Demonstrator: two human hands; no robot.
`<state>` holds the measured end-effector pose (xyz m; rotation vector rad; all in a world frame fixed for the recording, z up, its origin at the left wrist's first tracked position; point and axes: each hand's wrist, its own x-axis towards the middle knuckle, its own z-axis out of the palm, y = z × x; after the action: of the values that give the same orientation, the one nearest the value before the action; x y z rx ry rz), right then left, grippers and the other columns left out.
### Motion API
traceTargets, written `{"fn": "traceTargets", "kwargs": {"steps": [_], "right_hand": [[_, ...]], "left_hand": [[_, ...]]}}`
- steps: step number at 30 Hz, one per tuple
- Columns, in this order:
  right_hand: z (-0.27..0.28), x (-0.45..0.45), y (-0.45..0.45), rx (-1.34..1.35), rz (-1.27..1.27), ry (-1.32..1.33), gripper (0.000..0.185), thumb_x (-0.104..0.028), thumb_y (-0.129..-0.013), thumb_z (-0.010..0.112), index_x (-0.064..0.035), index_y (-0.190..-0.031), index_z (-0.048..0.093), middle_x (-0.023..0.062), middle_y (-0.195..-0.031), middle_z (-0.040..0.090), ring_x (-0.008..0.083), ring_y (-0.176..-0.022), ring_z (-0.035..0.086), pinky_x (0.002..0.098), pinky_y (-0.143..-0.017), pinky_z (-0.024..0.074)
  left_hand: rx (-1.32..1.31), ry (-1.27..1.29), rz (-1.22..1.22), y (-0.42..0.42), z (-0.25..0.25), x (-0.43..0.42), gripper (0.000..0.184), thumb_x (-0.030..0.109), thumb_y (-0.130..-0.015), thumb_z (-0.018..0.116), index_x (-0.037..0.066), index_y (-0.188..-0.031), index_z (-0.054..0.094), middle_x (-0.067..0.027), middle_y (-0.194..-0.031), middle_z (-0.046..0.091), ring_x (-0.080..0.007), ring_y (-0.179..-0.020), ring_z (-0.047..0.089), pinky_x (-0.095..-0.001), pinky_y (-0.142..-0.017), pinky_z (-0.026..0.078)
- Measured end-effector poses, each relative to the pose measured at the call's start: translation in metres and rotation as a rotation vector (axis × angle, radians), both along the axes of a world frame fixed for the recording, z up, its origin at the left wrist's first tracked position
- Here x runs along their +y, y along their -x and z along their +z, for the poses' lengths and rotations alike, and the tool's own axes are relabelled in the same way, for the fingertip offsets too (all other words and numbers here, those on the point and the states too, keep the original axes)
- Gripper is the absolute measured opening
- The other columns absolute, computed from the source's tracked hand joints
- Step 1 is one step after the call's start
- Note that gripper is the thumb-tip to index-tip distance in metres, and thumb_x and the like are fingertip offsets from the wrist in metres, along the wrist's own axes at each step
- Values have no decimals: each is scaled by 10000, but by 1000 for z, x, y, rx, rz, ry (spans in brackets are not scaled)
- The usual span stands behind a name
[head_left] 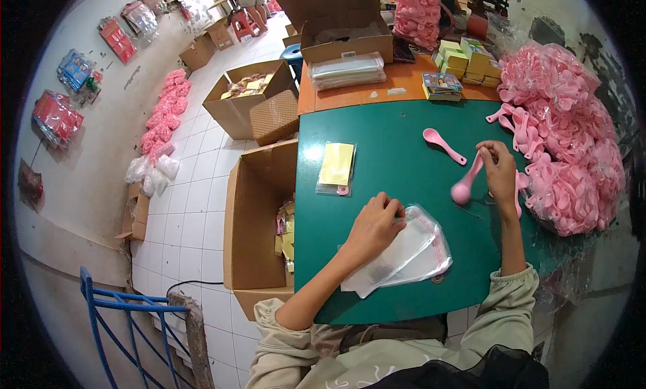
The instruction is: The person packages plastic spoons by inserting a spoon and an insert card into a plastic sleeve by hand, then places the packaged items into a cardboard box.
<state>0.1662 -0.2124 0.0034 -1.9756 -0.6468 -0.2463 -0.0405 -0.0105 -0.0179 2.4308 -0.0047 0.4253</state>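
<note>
My right hand (499, 172) pinches a pink plastic spoon (468, 180) by the end of its handle, with the bowl hanging down over the green tabletop (377, 130). Just beyond it lies another pink spoon (443, 145). My left hand (380, 226) has its fingers curled over the upper end of several clear plastic bags (410, 251); what its fingertips grip, if anything, is hidden. Farther left on the table is a packed clear bag (336, 167) with a yellow card, and a pink piece shows at its bottom.
Bulging bags of pink spoons (565, 133) line the right edge, with loose spoons (518, 126) beside them. At the back are small yellow boxes (464, 59), a stack of clear bags (346, 71) and an open carton (346, 25). Cardboard boxes (259, 221) stand left; a blue railing (128, 301) is nearby.
</note>
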Motion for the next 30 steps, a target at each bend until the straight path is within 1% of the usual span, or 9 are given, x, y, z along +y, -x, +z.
{"fn": "traceTargets", "kwargs": {"steps": [1,2,5,9,15,18,21,25,30], "right_hand": [[6,5,5,47,40,-99,152,-62,-851,564,10,-983,586,49,-869,533,91,-719,516,215,-698,426],[11,10,11,55,84,-169,101,-18,-836,535,9,-917,589,78,-938,538,142,-779,552,243,-684,443],[12,30,31,-178,175,-208,87,-14,-841,530,2,-908,583,94,-957,528,167,-826,548,254,-699,446],[13,44,53,-380,172,26,66,-40,-860,526,1,-896,563,113,-907,533,204,-788,555,278,-678,459],[20,46,68,249,333,-86,55,-44,-845,570,-3,-879,554,53,-767,567,123,-682,559,264,-610,462],[12,41,63,34,297,41,75,-45,-834,590,-7,-887,553,47,-791,575,99,-716,554,247,-634,462],[14,42,62,-35,197,-83,79,-32,-841,575,-6,-911,548,46,-802,575,91,-726,549,238,-654,463],[20,42,64,85,273,-248,101,-10,-845,557,0,-944,537,50,-819,574,92,-730,548,233,-666,467],[22,41,70,116,328,-208,99,3,-852,545,5,-951,534,55,-832,581,89,-736,557,224,-660,470]], "left_hand": [[-6,22,-20,0,-3,1,217,96,-766,642,37,-948,540,-130,-847,504,-303,-773,532,-391,-686,444],[7,55,-12,-1,-6,3,224,91,-765,646,34,-952,538,-128,-838,515,-292,-761,540,-388,-679,447],[67,220,20,-3,-2,5,241,78,-762,660,25,-959,532,-122,-820,559,-253,-739,578,-367,-662,465],[131,501,65,-5,7,12,224,77,-774,668,12,-944,538,-110,-852,635,-193,-792,643,-300,-674,501],[248,557,92,-7,7,21,161,76,-806,646,-11,-901,550,-81,-901,660,-151,-878,650,-262,-731,514],[232,592,74,-9,6,20,144,75,-827,624,-12,-910,545,-83,-925,660,-143,-887,643,-260,-746,513],[119,738,1,-14,-10,25,148,74,-849,599,2,-957,528,-103,-955,659,-141,-891,636,-253,-758,508],[252,1054,9,-12,-6,29,179,69,-866,576,26,-1020,496,-124,-967,656,-135,-889,628,-237,-753,497],[261,1001,14,-12,-4,30,204,104,-865,584,23,-1039,516,-91,-938,673,-131,-870,638,-225,-708,486]]}}
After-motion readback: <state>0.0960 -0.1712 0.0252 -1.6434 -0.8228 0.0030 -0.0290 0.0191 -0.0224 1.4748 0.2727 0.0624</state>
